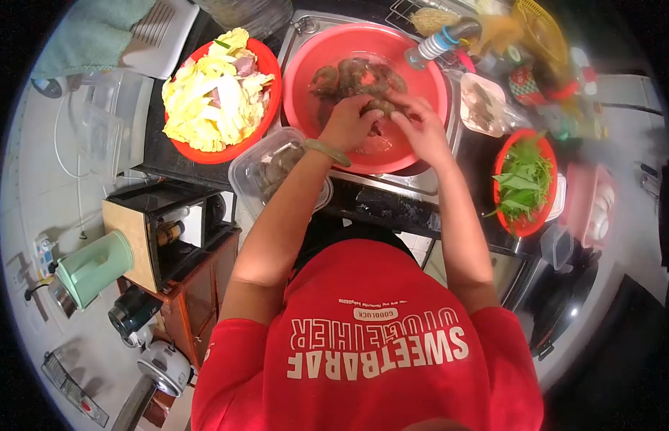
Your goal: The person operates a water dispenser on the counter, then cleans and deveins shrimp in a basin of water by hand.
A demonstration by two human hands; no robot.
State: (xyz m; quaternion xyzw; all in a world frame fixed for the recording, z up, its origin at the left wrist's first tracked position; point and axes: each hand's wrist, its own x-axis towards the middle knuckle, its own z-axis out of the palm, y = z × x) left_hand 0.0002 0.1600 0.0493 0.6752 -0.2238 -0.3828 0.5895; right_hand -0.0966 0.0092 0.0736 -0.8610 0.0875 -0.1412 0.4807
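My only feed's a fisheye head cam, fairly close, looking forward and down at the pink basin (300, 79), with the red shirt (377, 287) nearside of it.

Sink (429, 184) upper centre, basin (297, 80) in it, shrimp (360, 74) in basin. Left hand (347, 122) and right hand (423, 127) side by side over basin, one shrimp between fingertips. Faucet (436, 47) over basin's upper-right rim. Plate (274, 75) left of basin, cabbage (212, 108) on it. Tub (242, 172) lower left of basin, partly behind left forearm. Tray (500, 118) right of basin; bowl (523, 229) lower right of tray, greens (525, 179) in it.
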